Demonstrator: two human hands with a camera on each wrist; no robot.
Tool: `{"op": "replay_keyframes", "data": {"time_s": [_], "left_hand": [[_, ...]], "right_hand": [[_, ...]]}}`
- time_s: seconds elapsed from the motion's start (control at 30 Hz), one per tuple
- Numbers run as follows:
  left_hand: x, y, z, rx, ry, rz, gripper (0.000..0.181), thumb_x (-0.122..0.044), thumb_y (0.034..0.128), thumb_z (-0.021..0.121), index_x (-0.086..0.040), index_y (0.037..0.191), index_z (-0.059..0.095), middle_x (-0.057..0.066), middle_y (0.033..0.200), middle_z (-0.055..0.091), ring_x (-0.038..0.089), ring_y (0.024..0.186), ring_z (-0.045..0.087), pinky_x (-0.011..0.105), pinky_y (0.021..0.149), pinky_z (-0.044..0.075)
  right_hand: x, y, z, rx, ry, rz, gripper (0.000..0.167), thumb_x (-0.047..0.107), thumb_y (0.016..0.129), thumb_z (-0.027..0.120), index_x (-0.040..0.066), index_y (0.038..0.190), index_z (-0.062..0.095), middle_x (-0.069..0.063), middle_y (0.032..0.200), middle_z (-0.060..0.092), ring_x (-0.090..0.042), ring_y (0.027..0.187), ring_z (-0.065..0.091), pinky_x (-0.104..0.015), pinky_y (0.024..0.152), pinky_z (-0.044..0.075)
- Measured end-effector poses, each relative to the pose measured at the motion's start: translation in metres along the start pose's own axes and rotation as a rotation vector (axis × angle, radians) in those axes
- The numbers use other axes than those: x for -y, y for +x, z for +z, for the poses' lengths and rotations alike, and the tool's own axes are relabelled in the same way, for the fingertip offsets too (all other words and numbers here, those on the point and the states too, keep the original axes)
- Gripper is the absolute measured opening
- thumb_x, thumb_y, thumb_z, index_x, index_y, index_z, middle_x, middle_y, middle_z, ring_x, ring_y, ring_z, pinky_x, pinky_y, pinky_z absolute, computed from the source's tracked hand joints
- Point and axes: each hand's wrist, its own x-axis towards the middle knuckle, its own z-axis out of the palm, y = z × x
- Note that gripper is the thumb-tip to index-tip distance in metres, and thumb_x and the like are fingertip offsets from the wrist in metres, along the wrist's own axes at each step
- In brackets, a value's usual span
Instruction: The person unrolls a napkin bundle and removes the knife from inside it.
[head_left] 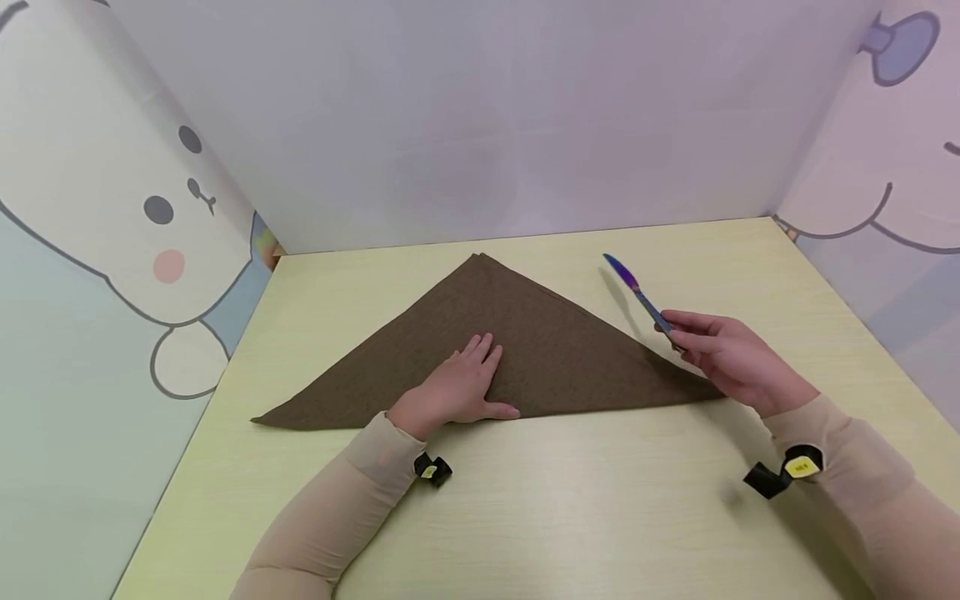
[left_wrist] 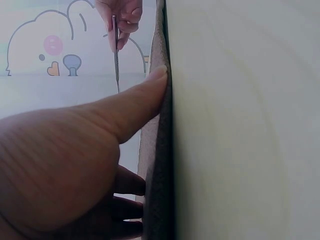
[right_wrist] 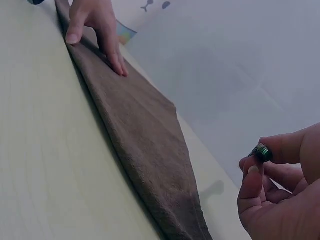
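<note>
A brown cloth napkin (head_left: 570, 358), folded into a triangle, lies on the table with its peak pointing away and its long edge toward me. My left hand (head_left: 461, 387) rests on its middle with fingers spread, the thumb along the near edge. Above the napkin's right corner, my right hand (head_left: 727, 354) pinches a table knife (head_left: 633, 287) by its handle. The knife has a shiny blue-purple finish, and its blade points up and to the far left, off the table. In the right wrist view only the handle's end (right_wrist: 262, 152) shows between thumb and fingers.
The pale wooden table (head_left: 600, 508) meets a plain light wall (head_left: 480, 125) at the back. Side panels with cartoon animals (head_left: 180, 208) stand to left and right. A black strap with a yellow tag (head_left: 802, 464) is on the right sleeve.
</note>
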Motion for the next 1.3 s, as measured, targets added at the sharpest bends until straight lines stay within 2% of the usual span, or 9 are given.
{"op": "replay_keyframes", "data": {"time_s": [0.23, 0.37, 0.47, 0.6, 0.77, 1.03, 1.17, 1.3], "left_hand": [[0.0, -0.001, 0.0, 0.001, -0.002, 0.0, 0.104, -0.071, 0.0831, 0.053, -0.002, 0.153, 0.018, 0.018, 0.159, 0.008, 0.031, 0.146, 0.009, 0.047, 0.113, 0.023], [0.0, -0.001, -0.001, 0.003, -0.005, -0.002, 0.105, -0.071, 0.083, 0.054, -0.002, 0.153, 0.018, 0.018, 0.159, 0.008, 0.031, 0.146, 0.008, 0.047, 0.113, 0.023], [0.0, 0.0, -0.001, 0.008, -0.008, -0.004, 0.105, -0.071, 0.0828, 0.054, -0.003, 0.153, 0.017, 0.017, 0.159, 0.007, 0.031, 0.146, 0.008, 0.047, 0.113, 0.023], [0.001, 0.0, 0.0, 0.011, -0.01, -0.004, 0.105, -0.072, 0.0827, 0.053, -0.003, 0.153, 0.017, 0.017, 0.16, 0.006, 0.03, 0.146, 0.007, 0.047, 0.113, 0.022], [0.002, 0.002, 0.002, 0.008, -0.004, -0.005, 0.106, -0.073, 0.0821, 0.053, -0.003, 0.154, 0.017, 0.017, 0.16, 0.006, 0.03, 0.146, 0.007, 0.047, 0.113, 0.022], [0.002, 0.002, 0.003, 0.003, -0.005, 0.0, 0.106, -0.073, 0.0823, 0.053, -0.003, 0.153, 0.017, 0.017, 0.159, 0.006, 0.031, 0.146, 0.007, 0.047, 0.113, 0.023], [0.002, 0.002, 0.003, 0.002, -0.01, -0.003, 0.106, -0.072, 0.0823, 0.053, -0.003, 0.153, 0.017, 0.017, 0.16, 0.006, 0.03, 0.146, 0.007, 0.047, 0.113, 0.022], [0.002, 0.002, 0.002, 0.002, -0.01, -0.003, 0.105, -0.072, 0.0825, 0.054, -0.003, 0.153, 0.018, 0.017, 0.159, 0.007, 0.031, 0.146, 0.007, 0.047, 0.113, 0.023]], "right_hand": [[0.0, 0.007, -0.016, -0.087, -0.052, -0.038, 0.068, 0.017, 0.095, 0.062, -0.008, 0.147, 0.027, 0.003, 0.118, 0.058, -0.006, 0.098, 0.057, -0.018, 0.081, 0.049], [-0.004, 0.012, -0.021, -0.129, -0.109, -0.031, 0.073, 0.018, 0.094, 0.064, -0.009, 0.148, 0.022, 0.001, 0.119, 0.052, -0.004, 0.098, 0.057, -0.017, 0.082, 0.049], [-0.006, 0.015, -0.022, -0.159, -0.172, -0.023, 0.07, 0.017, 0.094, 0.063, -0.009, 0.148, 0.025, 0.002, 0.115, 0.054, -0.002, 0.095, 0.056, -0.017, 0.08, 0.05], [-0.009, 0.019, -0.024, -0.188, -0.318, -0.017, 0.065, 0.019, 0.097, 0.06, -0.007, 0.147, 0.029, 0.003, 0.114, 0.053, 0.002, 0.092, 0.054, -0.016, 0.079, 0.049], [-0.014, 0.024, -0.027, -0.208, -0.457, -0.014, 0.06, 0.021, 0.098, 0.058, -0.005, 0.146, 0.034, -0.005, 0.119, 0.05, 0.004, 0.092, 0.052, -0.015, 0.078, 0.048], [-0.021, 0.028, -0.03, -0.252, -0.669, -0.085, 0.049, 0.015, 0.096, 0.06, -0.008, 0.137, 0.047, -0.014, 0.113, 0.053, 0.006, 0.084, 0.051, -0.015, 0.07, 0.049], [-0.02, 0.029, -0.027, -0.263, -0.78, -0.107, 0.048, 0.014, 0.094, 0.062, -0.008, 0.135, 0.05, -0.02, 0.112, 0.057, -0.001, 0.085, 0.054, -0.015, 0.068, 0.048], [-0.019, 0.031, -0.025, -0.266, -0.927, -0.113, 0.044, 0.015, 0.093, 0.062, -0.005, 0.131, 0.055, -0.019, 0.107, 0.064, -0.02, 0.092, 0.059, -0.025, 0.075, 0.047]]}}
